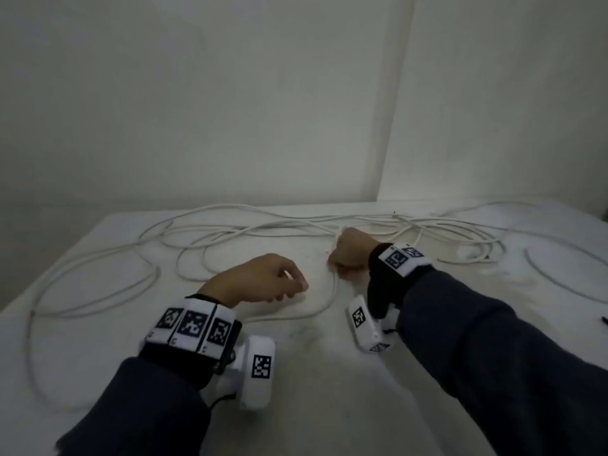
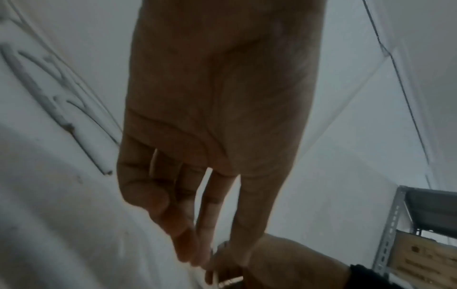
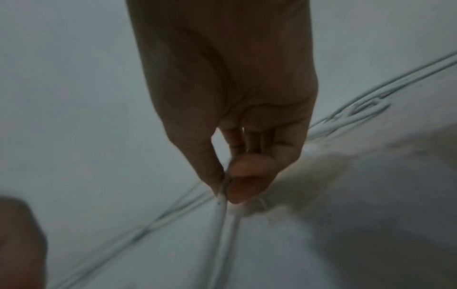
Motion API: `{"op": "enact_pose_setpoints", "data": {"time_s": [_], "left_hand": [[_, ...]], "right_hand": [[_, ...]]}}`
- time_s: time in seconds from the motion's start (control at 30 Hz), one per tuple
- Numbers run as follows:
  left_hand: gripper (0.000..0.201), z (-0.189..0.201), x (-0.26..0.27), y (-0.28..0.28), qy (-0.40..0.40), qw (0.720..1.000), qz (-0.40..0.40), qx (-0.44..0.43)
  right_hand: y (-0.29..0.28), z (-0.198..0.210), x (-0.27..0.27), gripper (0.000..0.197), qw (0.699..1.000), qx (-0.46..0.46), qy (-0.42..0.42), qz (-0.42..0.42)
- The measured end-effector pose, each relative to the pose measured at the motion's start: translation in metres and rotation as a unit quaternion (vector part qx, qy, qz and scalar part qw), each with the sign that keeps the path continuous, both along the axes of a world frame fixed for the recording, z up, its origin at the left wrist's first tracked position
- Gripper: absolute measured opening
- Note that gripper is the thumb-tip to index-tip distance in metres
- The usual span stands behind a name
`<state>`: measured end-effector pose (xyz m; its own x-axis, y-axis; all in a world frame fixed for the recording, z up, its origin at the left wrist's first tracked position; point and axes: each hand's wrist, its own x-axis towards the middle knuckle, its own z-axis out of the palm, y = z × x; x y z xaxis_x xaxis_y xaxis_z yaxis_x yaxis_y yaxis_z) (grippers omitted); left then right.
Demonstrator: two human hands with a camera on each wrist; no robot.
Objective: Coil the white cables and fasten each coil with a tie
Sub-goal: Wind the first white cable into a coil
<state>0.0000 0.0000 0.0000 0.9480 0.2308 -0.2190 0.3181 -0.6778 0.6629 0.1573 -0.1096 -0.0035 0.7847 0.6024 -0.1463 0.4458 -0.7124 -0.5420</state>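
Note:
Long white cables (image 1: 230, 232) sprawl in loose loops across the white table (image 1: 329, 390). My right hand (image 1: 339, 263) is closed around one strand near the table's middle. In the right wrist view, the right hand (image 3: 226, 185) pinches the cable (image 3: 222, 215) between thumb and forefinger, and two strands run down from the pinch. My left hand (image 1: 296, 284) hovers just left of it, fingers loosely curled and holding nothing. In the left wrist view, the left hand (image 2: 210, 234) has relaxed fingers reaching close to the right hand (image 2: 284, 264). No tie is visible.
A denser tangle of cable (image 1: 467, 248) lies at the right rear of the table. A small dark object (image 1: 604, 320) sits at the right edge. Walls meet in a corner behind the table. A metal rack (image 2: 390, 224) with a cardboard box (image 2: 420, 258) stands beyond.

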Motion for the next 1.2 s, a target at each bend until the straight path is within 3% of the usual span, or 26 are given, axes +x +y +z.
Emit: {"op": "enact_pose_setpoints", "data": {"time_s": [0.07,0.1,0.17,0.23,0.3,0.37,0.43,0.57,0.63,0.67,0.73,0.8,0.87,0.9,0.97,1.03,1.07,1.13,1.2], "left_hand": [[0.03,0.0,-0.001,-0.001,0.021,1.0,-0.016,-0.016],[0.034,0.0,-0.003,-0.004,0.033,0.998,-0.019,-0.046],[0.05,-0.001,-0.007,-0.011,0.048,0.987,-0.014,-0.155],[0.063,-0.002,-0.008,-0.018,0.023,0.959,0.004,-0.282],[0.065,-0.005,-0.003,-0.022,-0.066,0.898,0.052,-0.431],[0.054,-0.008,0.003,-0.021,-0.167,0.798,0.114,-0.568],[0.036,-0.013,0.005,-0.018,-0.227,0.719,0.157,-0.638],[0.018,-0.029,0.004,-0.02,-0.296,0.637,0.24,-0.67],[0.015,-0.031,0.004,-0.021,-0.337,0.598,0.283,-0.67],[0.016,-0.032,0.003,-0.021,-0.351,0.593,0.305,-0.657],[0.016,-0.032,0.001,-0.018,-0.348,0.636,0.342,-0.598],[0.016,-0.032,-0.005,-0.016,-0.281,0.733,0.355,-0.509],[0.02,-0.029,-0.013,-0.018,-0.166,0.84,0.322,-0.403],[0.022,-0.027,-0.017,-0.02,-0.117,0.875,0.295,-0.365],[0.023,-0.023,-0.022,-0.022,-0.056,0.91,0.249,-0.328],[0.01,-0.018,-0.023,-0.024,-0.015,0.947,0.192,-0.259],[0.017,-0.017,-0.024,-0.024,-0.004,0.962,0.159,-0.224],[0.042,-0.016,-0.021,-0.023,-0.032,0.971,0.113,-0.209],[0.043,-0.016,-0.019,-0.02,-0.136,0.954,0.138,-0.23]], "right_hand": [[0.002,0.003,0.004,0.024,0.987,0.138,0.074,-0.025],[-0.001,0.008,0.0,0.024,0.966,0.233,0.104,-0.037],[-0.008,0.024,-0.015,0.022,0.912,0.379,0.157,-0.002],[-0.014,0.035,-0.032,0.02,0.868,0.451,0.198,0.064],[-0.016,0.036,-0.047,0.02,0.843,0.482,0.224,0.083],[-0.02,0.028,-0.052,0.022,0.825,0.504,0.252,0.051],[-0.026,0.014,-0.054,0.025,0.796,0.526,0.298,-0.001],[-0.043,-0.012,-0.052,0.018,0.723,0.548,0.408,-0.103],[-0.05,-0.017,-0.05,0.014,0.67,0.556,0.467,-0.157],[-0.053,-0.018,-0.048,0.018,0.64,0.566,0.484,-0.19],[-0.062,-0.023,-0.036,0.027,0.586,0.59,0.496,-0.25],[-0.071,-0.03,-0.022,0.032,0.551,0.594,0.513,-0.283],[-0.077,-0.035,-0.014,0.035,0.558,0.573,0.53,-0.28],[-0.078,-0.037,-0.013,0.036,0.572,0.562,0.531,-0.272],[-0.078,-0.036,-0.014,0.038,0.595,0.554,0.524,-0.252],[-0.077,-0.035,-0.018,0.034,0.601,0.567,0.51,-0.241],[-0.076,-0.035,-0.019,0.029,0.605,0.573,0.5,-0.236],[-0.076,-0.036,-0.024,0.02,0.619,0.578,0.482,-0.223],[-0.078,-0.038,-0.028,0.017,0.633,0.58,0.468,-0.209]]}}
